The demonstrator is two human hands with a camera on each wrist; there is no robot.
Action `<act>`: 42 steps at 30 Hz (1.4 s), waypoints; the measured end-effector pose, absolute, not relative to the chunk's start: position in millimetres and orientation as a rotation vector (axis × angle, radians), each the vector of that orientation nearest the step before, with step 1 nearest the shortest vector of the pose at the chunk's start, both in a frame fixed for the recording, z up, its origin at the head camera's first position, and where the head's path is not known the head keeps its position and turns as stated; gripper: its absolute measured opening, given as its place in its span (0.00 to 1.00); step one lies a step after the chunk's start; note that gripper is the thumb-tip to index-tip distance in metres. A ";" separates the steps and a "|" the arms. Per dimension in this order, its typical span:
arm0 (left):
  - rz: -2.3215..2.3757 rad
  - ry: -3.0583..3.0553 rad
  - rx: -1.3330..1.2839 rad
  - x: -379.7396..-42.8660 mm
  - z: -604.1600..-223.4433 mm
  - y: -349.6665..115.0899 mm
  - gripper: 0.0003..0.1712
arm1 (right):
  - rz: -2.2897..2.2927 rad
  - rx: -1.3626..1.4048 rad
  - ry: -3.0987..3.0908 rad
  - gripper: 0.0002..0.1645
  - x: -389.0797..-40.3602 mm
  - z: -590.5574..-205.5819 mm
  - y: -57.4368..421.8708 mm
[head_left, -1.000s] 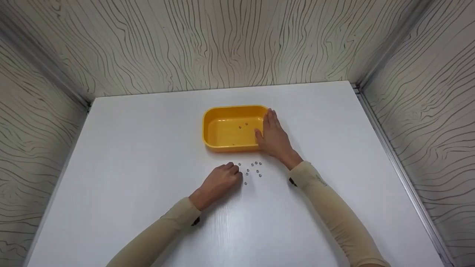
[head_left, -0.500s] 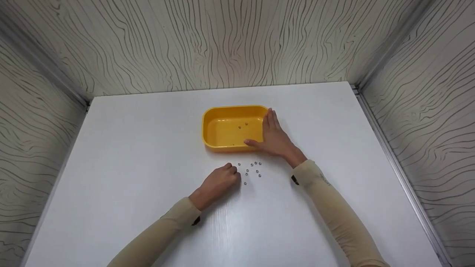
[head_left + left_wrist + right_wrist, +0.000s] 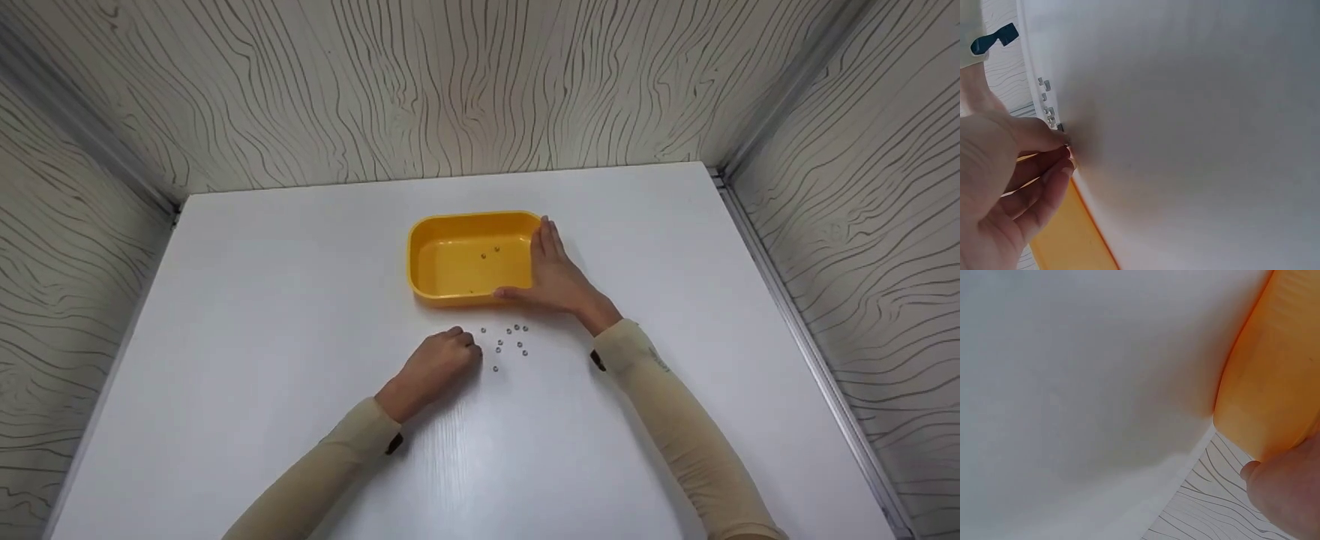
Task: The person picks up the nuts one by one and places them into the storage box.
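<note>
My left hand (image 3: 439,364) is over the white table, just left of a scatter of small metal nuts (image 3: 499,343). In the left wrist view the thumb and index finger pinch a small nut (image 3: 1067,142), mostly hidden by the fingertips. A yellow plastic tub (image 3: 457,301) stands behind the nuts, with a few nuts (image 3: 484,256) on its floor. My right hand (image 3: 559,283) rests on the tub's right end, fingers straight along that side and thumb along the front rim. The right wrist view shows the tub's outer wall (image 3: 1266,377) beside that hand.
The white table (image 3: 262,300) is enclosed by a wood-grain patterned panel (image 3: 450,90) at the back and similar panels at both sides. Metal rails (image 3: 810,330) run along the side edges. Several loose nuts lie between the two hands.
My right thumb has swung from inside the tub to its front rim. My left hand has drawn back slightly to the left from the loose nuts. The tub stays in place.
</note>
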State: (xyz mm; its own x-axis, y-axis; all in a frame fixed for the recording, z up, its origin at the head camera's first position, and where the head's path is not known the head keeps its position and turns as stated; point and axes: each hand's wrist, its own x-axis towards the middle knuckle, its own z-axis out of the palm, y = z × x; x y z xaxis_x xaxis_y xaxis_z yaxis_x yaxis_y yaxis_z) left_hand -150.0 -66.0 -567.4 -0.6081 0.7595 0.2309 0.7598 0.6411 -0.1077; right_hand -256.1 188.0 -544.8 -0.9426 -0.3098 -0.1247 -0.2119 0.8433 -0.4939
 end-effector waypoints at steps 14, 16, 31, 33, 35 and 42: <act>0.274 -2.536 -1.292 -144.0 -569.3 -68.2 0.10 | -0.717 -0.412 2.824 0.90 -256.1 -545.3 187.3; 0.305 -2.503 -1.320 -144.0 -569.7 -69.2 0.09 | -0.720 -0.413 2.829 0.90 -255.9 -545.7 186.8; 0.514 -2.245 -1.443 -146.7 -569.2 -77.1 0.07 | -0.729 -0.383 2.817 0.91 -257.4 -545.6 188.8; 0.540 -2.256 -1.458 -146.3 -568.7 -78.2 0.08 | -0.722 -0.380 2.817 0.91 -257.5 -545.8 188.6; 0.563 -2.276 -1.471 -145.8 -568.5 -80.5 0.11 | -0.716 -0.381 2.819 0.91 -257.1 -545.8 188.0; 0.553 -2.243 -1.517 -145.4 -570.3 -91.0 0.18 | -0.697 -0.383 2.816 0.92 -257.4 -544.9 185.4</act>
